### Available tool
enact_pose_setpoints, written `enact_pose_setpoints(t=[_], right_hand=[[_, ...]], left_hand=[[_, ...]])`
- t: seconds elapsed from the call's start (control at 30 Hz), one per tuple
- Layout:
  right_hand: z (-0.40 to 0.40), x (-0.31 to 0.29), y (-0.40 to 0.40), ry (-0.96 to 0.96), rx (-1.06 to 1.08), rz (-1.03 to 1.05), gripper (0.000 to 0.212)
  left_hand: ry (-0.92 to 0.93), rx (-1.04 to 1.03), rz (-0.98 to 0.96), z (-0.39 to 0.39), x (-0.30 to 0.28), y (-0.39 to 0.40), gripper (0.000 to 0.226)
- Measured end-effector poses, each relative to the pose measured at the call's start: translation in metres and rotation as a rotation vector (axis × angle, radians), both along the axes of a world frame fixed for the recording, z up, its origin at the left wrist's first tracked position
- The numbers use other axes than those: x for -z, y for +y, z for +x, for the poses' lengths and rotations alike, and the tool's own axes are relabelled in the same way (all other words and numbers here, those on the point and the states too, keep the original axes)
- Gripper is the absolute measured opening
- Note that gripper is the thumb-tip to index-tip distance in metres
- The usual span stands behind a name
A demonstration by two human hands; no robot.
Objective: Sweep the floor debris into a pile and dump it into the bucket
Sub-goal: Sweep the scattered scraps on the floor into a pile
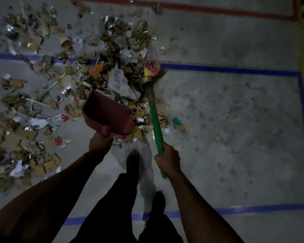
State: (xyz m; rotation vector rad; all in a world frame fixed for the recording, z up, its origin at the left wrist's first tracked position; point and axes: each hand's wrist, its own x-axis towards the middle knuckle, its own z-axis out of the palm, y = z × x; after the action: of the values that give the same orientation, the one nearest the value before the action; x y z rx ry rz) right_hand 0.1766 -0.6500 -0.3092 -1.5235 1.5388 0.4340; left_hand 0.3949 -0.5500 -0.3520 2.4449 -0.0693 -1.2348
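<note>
Debris [123,81]: torn cardboard, foil, paper and wrappers, heaped mid-floor, scattered leftward across the blue line [226,69].
Left hand [100,142]: grips red dustpan [109,113], tilted at heap's near edge.
Right hand [168,157]: clenches green broom [154,118].
Unclear: bristles blurred; left scraps cut off.

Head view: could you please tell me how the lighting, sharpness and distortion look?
Head view: dim overall, legs nearly black; broom bristle end smeared by motion blur; foil scraps in the debris glint; blue floor tape bows from wide-angle distortion.
</note>
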Motion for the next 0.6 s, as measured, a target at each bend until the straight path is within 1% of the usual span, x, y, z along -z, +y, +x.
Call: enact_pose_setpoints(t=[0.1, 0.27, 0.4, 0.43, 0.47, 0.53, 0.6], right_hand=[[-0.033, -0.011, 0.022, 0.009, 0.078, -0.037, 0.056], [-0.093, -0.026, 0.063, 0.121, 0.255, -0.057, 0.059], [-0.135, -0.010, 0.090, 0.162, 0.389, -0.026, 0.051], [-0.143, -0.003, 0.095, 0.171, 0.402, -0.017, 0.048], [-0.147, 0.001, 0.100, 0.178, 0.409, -0.004, 0.050], [-0.150, 0.009, 0.109, 0.183, 0.391, 0.032, 0.054], [-0.148, 0.017, 0.118, 0.164, 0.343, 0.070, 0.052]], left_hand=[[0.015, 0.017, -0.009, -0.008, -0.007, -0.005, 0.052], [0.025, 0.048, -0.024, -0.020, -0.018, -0.003, 0.051], [0.032, 0.038, -0.044, -0.029, -0.023, 0.007, 0.054], [0.025, 0.036, -0.055, -0.034, -0.028, 0.010, 0.051], [0.016, 0.034, -0.062, -0.039, -0.032, 0.014, 0.045], [0.002, 0.021, -0.083, -0.050, -0.039, 0.023, 0.026], [-0.006, 0.013, -0.108, -0.062, -0.044, 0.034, 0.009]])
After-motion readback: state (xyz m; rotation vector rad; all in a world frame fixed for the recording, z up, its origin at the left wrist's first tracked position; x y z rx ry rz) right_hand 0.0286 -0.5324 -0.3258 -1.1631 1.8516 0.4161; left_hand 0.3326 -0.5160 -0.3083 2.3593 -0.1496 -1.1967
